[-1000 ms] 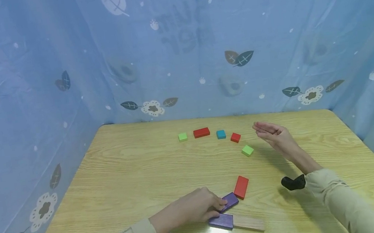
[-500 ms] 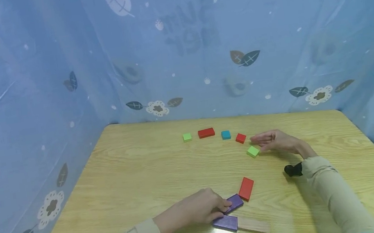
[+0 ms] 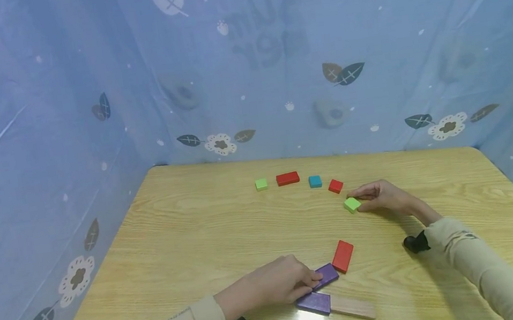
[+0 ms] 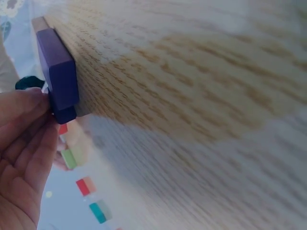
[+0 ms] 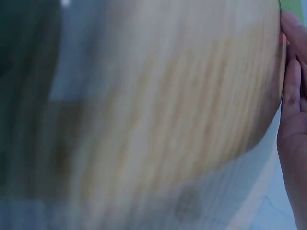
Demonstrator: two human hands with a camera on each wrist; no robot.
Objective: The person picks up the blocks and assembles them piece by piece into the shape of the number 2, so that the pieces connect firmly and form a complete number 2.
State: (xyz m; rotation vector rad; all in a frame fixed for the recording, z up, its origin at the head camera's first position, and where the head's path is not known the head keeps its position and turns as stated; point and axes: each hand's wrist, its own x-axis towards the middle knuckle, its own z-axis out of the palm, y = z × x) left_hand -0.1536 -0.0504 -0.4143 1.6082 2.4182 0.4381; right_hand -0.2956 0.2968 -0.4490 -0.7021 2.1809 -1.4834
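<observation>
My right hand pinches a small light-green block between thumb and fingers, on the table's right half. Nearer to me, my left hand has its fingertips on a purple block, its thumb beside a second purple block. The left wrist view shows the left fingers at the end of a purple block. A red block lies at the far end of the first purple block, and a plain wooden block adjoins the second. In the right wrist view the held block is mostly out of frame.
Farther back on the wooden table, a curved row holds a green block, a long red block, a blue block and a small red block. A blue patterned curtain hangs behind.
My right hand has come down from above the table's right side to the light-green block, its fingers closing around it. The left hand stays at the purple blocks. The head view shifts slightly.
</observation>
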